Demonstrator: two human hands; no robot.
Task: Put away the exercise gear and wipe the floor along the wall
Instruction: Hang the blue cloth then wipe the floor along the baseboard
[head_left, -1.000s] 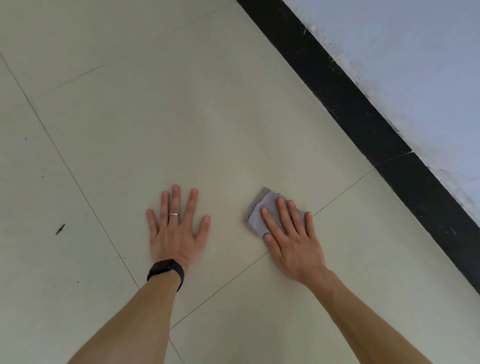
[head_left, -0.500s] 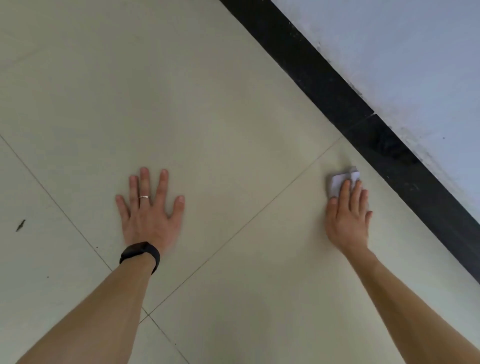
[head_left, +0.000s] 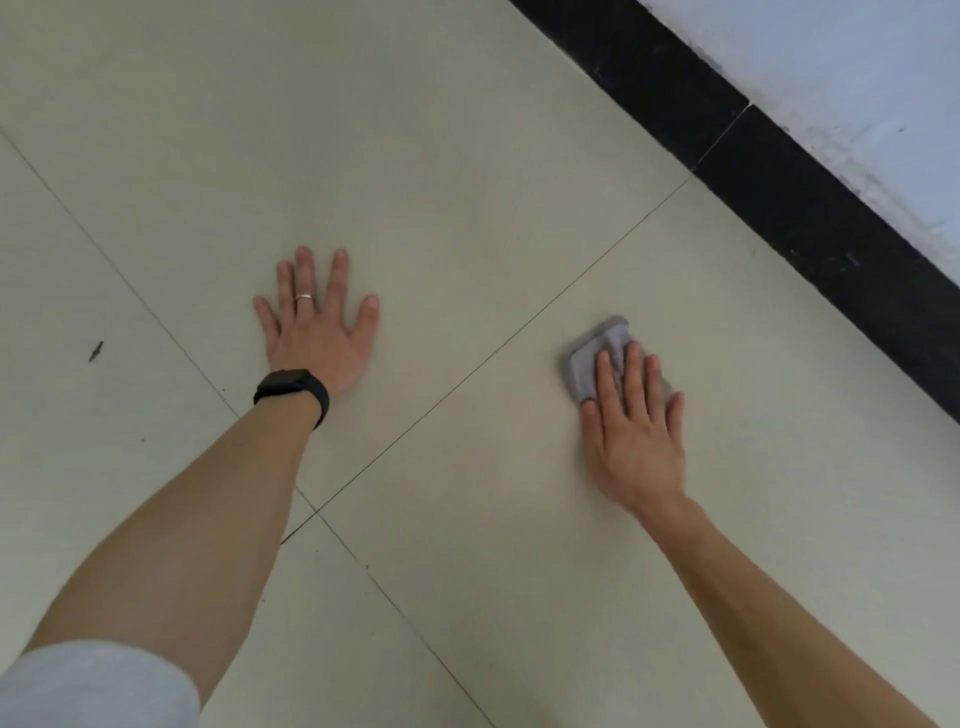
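A small grey cloth (head_left: 597, 358) lies flat on the pale tiled floor (head_left: 441, 182), a short way from the black skirting. My right hand (head_left: 636, 436) presses down on the cloth with its fingers stretched over it; only the cloth's far left part shows. My left hand (head_left: 317, 327) rests flat on the floor to the left, fingers spread, holding nothing. It wears a ring and a black wristband (head_left: 293, 389). No exercise gear is in view.
A black skirting board (head_left: 779, 182) runs diagonally along the base of a white wall (head_left: 857, 78) at the upper right. Thin tile joints cross the floor between my arms. A small dark speck (head_left: 96, 351) lies on the tile at the far left.
My right hand slid the cloth from beside my left hand out to the skirting, then back a little toward me. My left hand stayed planted on the floor.
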